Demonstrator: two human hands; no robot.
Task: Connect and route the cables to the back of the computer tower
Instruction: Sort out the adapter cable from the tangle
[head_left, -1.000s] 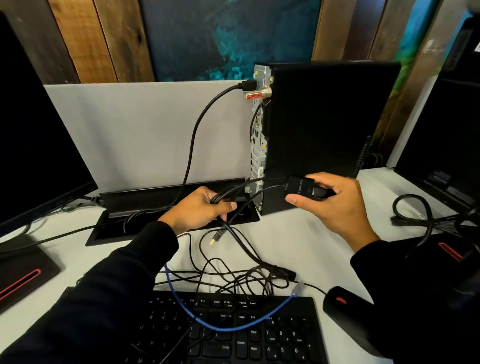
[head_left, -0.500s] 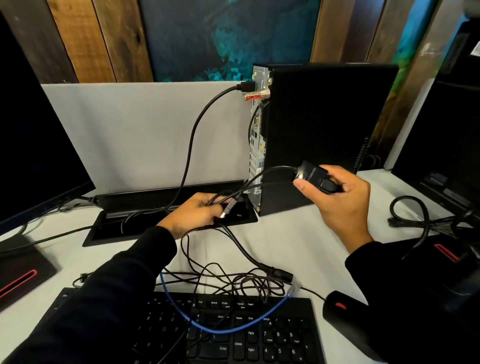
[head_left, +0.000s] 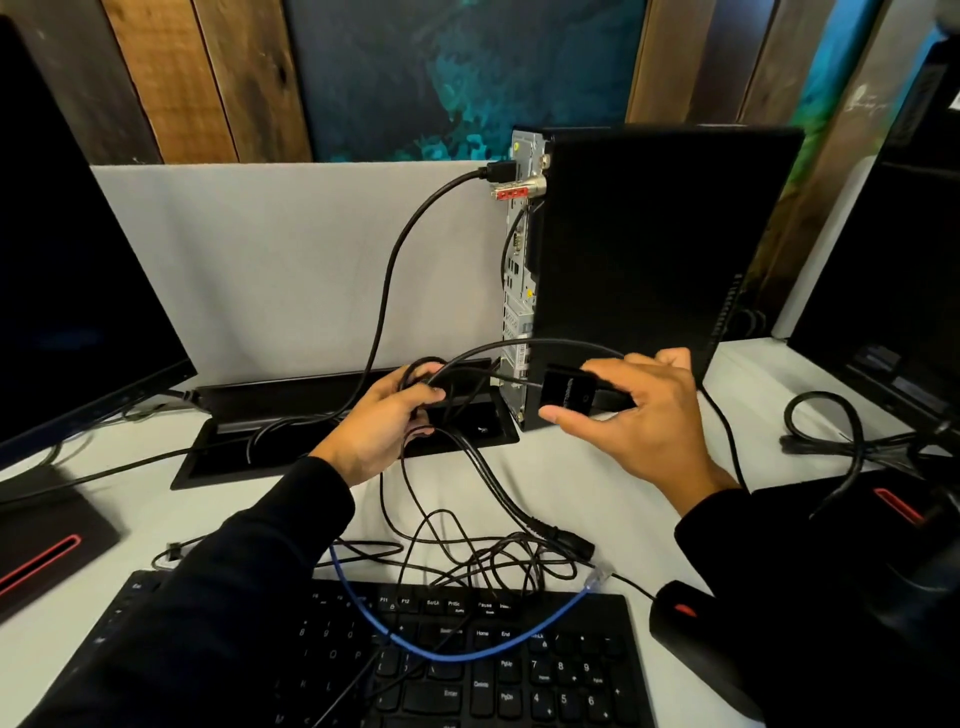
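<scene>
I am looking down at a white desk (head_left: 571, 483) where a tangle of thin black cables (head_left: 483, 556) is lying just behind the black keyboard (head_left: 467, 670), with a blue network cable (head_left: 467, 656) looping across the keys and its clear plug resting near the black mouse (head_left: 691, 629). A dark monitor (head_left: 78, 270) is standing to my left and another dark screen (head_left: 893, 249) to my right, beside a loose coil of thick cable (head_left: 826, 431). The computer tower (head_left: 649, 270) is standing upright at the back of the desk, its metal rear panel facing left, and a thick black cable (head_left: 400, 260) is already plugged in near its top and dropping to the open cable tray (head_left: 291, 441) set in the desk. My left hand (head_left: 379, 426) is curling around a bunch of black leads just in front of that tray. My right hand (head_left: 628, 421) is pinching a small black adapter box (head_left: 566, 392) between thumb and fingers, right beside the lower rear corner of the tower, its lead arching back toward my left hand.
</scene>
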